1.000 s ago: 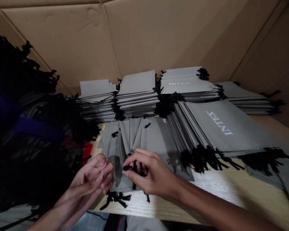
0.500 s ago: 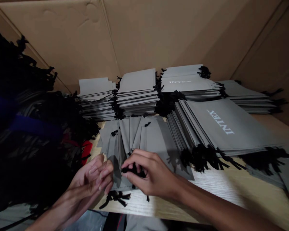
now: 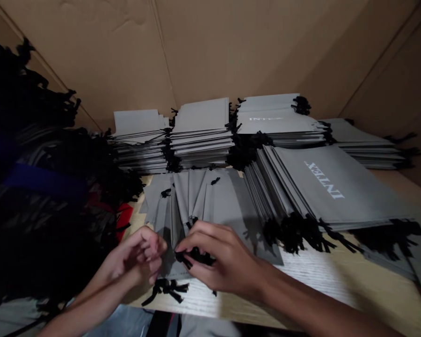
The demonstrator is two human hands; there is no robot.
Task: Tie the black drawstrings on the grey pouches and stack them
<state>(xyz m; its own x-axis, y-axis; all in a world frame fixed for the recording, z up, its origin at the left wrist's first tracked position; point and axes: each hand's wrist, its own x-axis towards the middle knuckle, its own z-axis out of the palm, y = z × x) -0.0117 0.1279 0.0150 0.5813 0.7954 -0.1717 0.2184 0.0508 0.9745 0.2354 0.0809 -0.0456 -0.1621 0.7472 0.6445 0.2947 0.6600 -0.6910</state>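
My right hand [image 3: 224, 257] pinches a bunched black drawstring [image 3: 199, 256] between thumb and fingers, over the front of a grey drawstring pouch [image 3: 175, 268]. Just to its left, my left hand [image 3: 138, 257] is closed, its fingers curled in toward the palm. Whatever those fingers hold, if anything, is hidden. The two hands are close but apart. Below them, loose black cord ends [image 3: 168, 288] hang over the wooden table [image 3: 210, 299]. Several grey pouches [image 3: 228, 201] lie spread and overlapping beyond my hands, their fabric partly gathered.
Stacks of grey pouches [image 3: 201, 114] line the back against a cardboard wall [image 3: 231, 47]. A leaning stack marked INTEX [image 3: 358, 187] lies at the right, its black cords toward me. A tall dark heap of corded pouches [image 3: 38, 234] with a blue strap [image 3: 45, 180] fills the left.
My left fingers have curled in more and shifted slightly. My right hand has tilted a little, still pinching the black drawstring. The view has moved slightly.
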